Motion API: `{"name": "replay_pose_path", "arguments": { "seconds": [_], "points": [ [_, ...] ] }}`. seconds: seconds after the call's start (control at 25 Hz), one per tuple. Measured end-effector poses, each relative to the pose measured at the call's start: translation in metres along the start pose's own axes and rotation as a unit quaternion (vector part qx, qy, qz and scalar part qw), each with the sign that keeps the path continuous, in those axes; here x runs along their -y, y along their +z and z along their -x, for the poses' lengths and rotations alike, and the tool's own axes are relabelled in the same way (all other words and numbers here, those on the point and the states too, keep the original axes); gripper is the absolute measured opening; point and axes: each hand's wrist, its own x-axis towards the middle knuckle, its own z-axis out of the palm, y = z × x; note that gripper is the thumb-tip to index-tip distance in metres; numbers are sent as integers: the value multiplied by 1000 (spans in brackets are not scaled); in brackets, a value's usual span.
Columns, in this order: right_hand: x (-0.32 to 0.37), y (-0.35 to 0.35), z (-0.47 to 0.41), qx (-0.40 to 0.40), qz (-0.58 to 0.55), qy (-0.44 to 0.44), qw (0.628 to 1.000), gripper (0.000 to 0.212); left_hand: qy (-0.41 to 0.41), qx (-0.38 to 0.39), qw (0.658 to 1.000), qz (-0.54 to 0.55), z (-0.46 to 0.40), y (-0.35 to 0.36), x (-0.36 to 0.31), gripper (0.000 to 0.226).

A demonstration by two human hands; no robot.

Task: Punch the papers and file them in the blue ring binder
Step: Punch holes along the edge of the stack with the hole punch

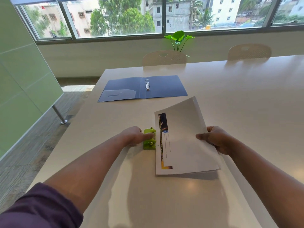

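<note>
Papers (pixel 184 139): small white stack, printed side up with a dark and yellow band along its left edge. Left edge lies on the tabletop (pixel 230 89) against the punch; right side is lifted and the top sheet curls upward. One small hole shows near the left margin.
Punch (pixel 149 139): lime green, on the tabletop just left of the papers, its mouth facing the paper edge and touching it.
Left hand (pixel 133 135): rests on the punch from the left, thumb lying across its top. Fingers are curled around the far side of the body, gripping it; how hard it presses cannot be told.
Right hand (pixel 215 139): grasps the right edge of the papers, thumb on top, fingers (pixel 221 150) underneath, pinching the stack and holding that side off the tabletop.
Blue ring binder (pixel 143 88): lies open and flat farther back on the tabletop, well apart from the papers and punch. Metal rings (pixel 147 84) stand at the spine; whether they are closed cannot be told. Inside left cover carries a clear pocket. No sheets on the rings.
Sleeve (pixel 39 209): dark purple, on the left arm at bottom left.
Surroundings: two pale chairs (pixel 164 57) at the far side, a green plant (pixel 178 38) behind them, windows (pixel 148 15) beyond.
</note>
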Motion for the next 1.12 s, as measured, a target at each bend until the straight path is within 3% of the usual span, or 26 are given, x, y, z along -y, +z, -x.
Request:
{"name": "replay_pose_path", "arguments": {
  "seconds": [0.16, 0.32, 0.4, 0.48, 0.52, 0.6, 0.72, 0.84, 1.12],
  "points": [
    [-5, -22, 5, -8, -23, 3, 1000, 25, 2, 1, 1000, 1, 0, -4, -2, 78],
    [-7, -43, 16, -13, -41, -2, 999, 24, -17, 63, 997, 52, 9, -23, -10, 92],
    [-8, -51, 21, -11, -55, -3, 998, 23, 19, -39, 999, 8, 15, -31, -22, 88],
    [-9, -59, 25, -11, -75, -5, 997, 22, 95, -164, 981, 28, 19, -28, -44, 63],
    [-10, -63, 27, -10, -84, -6, 996, 22, 110, -156, 976, 104, 23, -22, -58, 52],
    [-11, -70, 32, -8, -97, -8, 995, 23, 95, -33, 957, 271, 27, -5, -84, 48],
    [-11, -85, 40, -2, -106, -11, 994, 21, 60, 99, 911, 396, 32, 25, -110, 47],
    [-12, -102, 45, -13, -98, -11, 995, 21, 61, 105, 885, 450, 37, 45, -128, 29],
    [-20, -142, 37, -164, 2, -4, 986, 18, 65, 57, 874, 478, 35, 91, -180, 25]
  ]
}}
